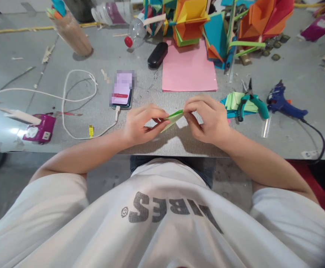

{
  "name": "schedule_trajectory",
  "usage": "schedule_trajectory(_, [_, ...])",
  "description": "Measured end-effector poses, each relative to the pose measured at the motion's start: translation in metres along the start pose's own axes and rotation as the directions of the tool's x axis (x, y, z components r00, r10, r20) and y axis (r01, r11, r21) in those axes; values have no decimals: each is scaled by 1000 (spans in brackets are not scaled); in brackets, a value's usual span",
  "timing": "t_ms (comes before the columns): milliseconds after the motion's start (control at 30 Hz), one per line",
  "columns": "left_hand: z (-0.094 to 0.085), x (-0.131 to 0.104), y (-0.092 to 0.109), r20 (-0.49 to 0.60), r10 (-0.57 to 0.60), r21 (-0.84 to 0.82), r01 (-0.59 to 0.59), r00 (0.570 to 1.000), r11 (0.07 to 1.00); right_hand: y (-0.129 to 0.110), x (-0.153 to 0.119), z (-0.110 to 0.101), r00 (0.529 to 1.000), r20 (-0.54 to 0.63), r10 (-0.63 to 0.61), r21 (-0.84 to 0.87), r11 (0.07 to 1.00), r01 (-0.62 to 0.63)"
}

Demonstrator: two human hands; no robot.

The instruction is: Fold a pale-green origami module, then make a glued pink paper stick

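Observation:
A small folded piece of light green paper [174,118] is held up between my two hands, just above the near part of the grey table. My left hand [147,123] pinches its left end between thumb and fingers. At the upper right end of the paper, my right hand [207,117] has its fingertips closed on the edge. The fold shows a brighter green strip along the top. Right of my right hand lies a stack of light green paper pieces [236,101], with teal-handled pliers [252,104] resting on it.
A blue glue gun [286,102] with a black cord lies at the right. Pink paper sheets [188,70], a black case [158,55] and colourful folded-paper shapes [191,22] are farther back. A phone [122,88] on a white cable [95,99] and a purple power adapter [40,128] are left.

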State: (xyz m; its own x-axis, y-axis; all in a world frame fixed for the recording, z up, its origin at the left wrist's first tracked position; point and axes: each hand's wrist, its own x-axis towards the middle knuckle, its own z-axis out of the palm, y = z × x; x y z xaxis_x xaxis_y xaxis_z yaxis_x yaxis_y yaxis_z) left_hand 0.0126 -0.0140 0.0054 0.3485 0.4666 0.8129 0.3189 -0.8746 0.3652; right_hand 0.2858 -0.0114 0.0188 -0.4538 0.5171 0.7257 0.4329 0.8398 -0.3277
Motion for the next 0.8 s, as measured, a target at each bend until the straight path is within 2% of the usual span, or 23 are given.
schedule_trajectory(333, [-2, 3, 2, -9, -174, 36, 174, 985, 984, 4, 0, 6, 997, -82, -4, 17, 1000, 6])
schedule_trajectory(433, [-2, 4, 2, 3, -224, 51, 223, 975, 973, 5, -1, 9, 995, -98, 36, 49, 998, -31])
schedule_trajectory(667, [-3, 5, 0, 1, -244, 16, 244, 970, 970, 5, -2, 18, 987, -72, 146, 146, 980, -134])
schedule_trajectory(800, [-2, 1, -8, 17, -213, 43, 212, 977, 976, 5, -1, 21, 980, -66, 190, 167, 970, -177])
